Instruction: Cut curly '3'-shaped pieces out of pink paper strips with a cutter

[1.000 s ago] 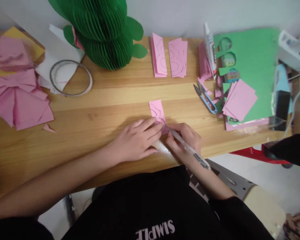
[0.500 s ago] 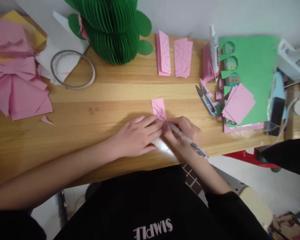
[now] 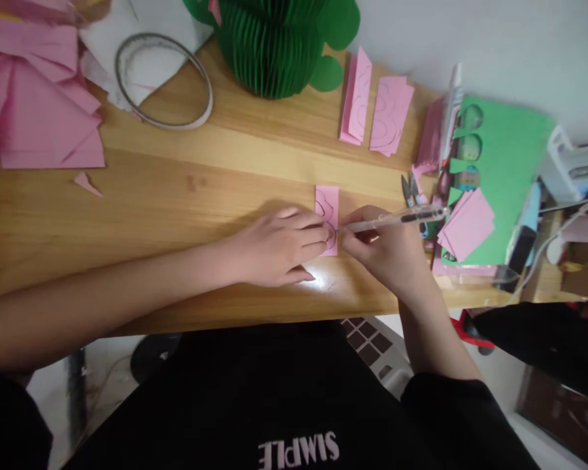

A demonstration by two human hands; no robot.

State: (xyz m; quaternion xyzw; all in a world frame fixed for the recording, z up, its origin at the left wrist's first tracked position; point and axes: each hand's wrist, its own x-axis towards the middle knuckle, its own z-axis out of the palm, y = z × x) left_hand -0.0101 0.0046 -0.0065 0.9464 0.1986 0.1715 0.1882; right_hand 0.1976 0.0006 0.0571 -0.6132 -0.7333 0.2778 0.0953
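Note:
Under the fingertips of my left hand lies a small pink paper strip with dark curved lines drawn on it. That hand rests flat on the wooden table, fingers stretched out and pressing the strip's left side. My right hand is closed around a clear pen, whose tip meets the strip's right edge near the end of a curve. Further back, two sets of folded pink paper and pink slips carry similar curved outlines.
A green honeycomb paper piece stands at the back beside a tape roll. Pink folded sheets lie at left. On the right are snips, a glue tube, pink cards and green sheets.
My right hand has turned the pen from slanting down toward me to pointing rightward, its tip now at the strip's edge. The left hand still presses the strip. The camera view has shifted.

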